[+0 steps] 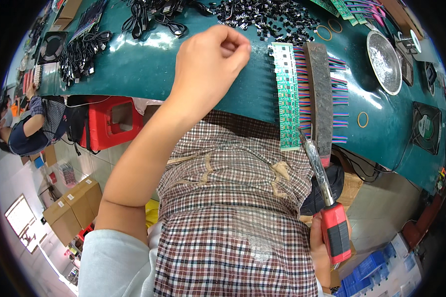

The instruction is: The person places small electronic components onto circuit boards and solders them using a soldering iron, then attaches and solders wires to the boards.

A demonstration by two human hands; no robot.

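Right hand point(327, 245) grips the iron point(327, 198); left hand point(210, 62) pinched shut, contents unclear. Tip may drift and bridge pads on the strip point(287, 99).

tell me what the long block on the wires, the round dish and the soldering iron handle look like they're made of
The long block looks like dull, rough grey metal or stone, its surface pitted and unpolished; hard to say which. The round dish seems to be bare metal, silvery with a bright rim. The soldering iron in the right hand has a glossy red handle with black panels, probably moulded plastic.
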